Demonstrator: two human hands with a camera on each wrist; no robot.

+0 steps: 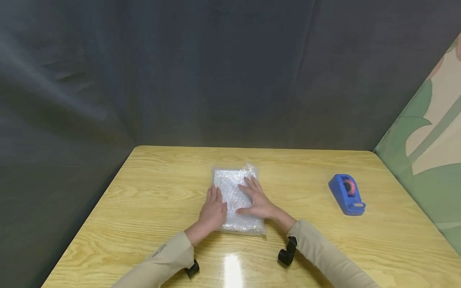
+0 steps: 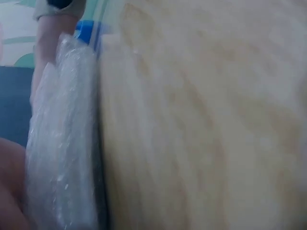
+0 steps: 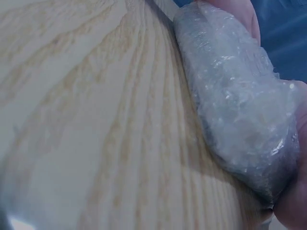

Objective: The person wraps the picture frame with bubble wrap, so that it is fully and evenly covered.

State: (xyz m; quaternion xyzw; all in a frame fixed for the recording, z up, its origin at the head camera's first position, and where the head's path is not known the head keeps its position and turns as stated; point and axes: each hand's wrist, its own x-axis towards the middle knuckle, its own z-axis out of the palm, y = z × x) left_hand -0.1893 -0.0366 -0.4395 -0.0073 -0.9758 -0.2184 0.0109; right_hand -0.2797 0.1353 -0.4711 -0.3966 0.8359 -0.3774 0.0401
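A flat rectangular package in bubble wrap [image 1: 235, 197] lies on the wooden table in the head view; what the wrap encloses cannot be made out. Along its left edge rests my left hand [image 1: 213, 212], fingers extended and pointing away from me. My right hand [image 1: 257, 202] lies with spread fingers over the package's right side. The left wrist view shows the edge of the bubble wrap [image 2: 64, 143] close up. In the right wrist view the bulky wrapped end [image 3: 235, 91] sits on the wood, with parts of a hand [image 3: 292, 191] beside it.
A blue tape dispenser [image 1: 346, 195] with a pinkish roll stands on the table's right side. Dark sheeting [image 1: 230, 72] hangs behind the table [image 1: 151, 192] and to its left. A leaf-patterned surface [image 1: 432, 168] borders the right. Both sleeves carry black wrist mounts [image 1: 287, 253].
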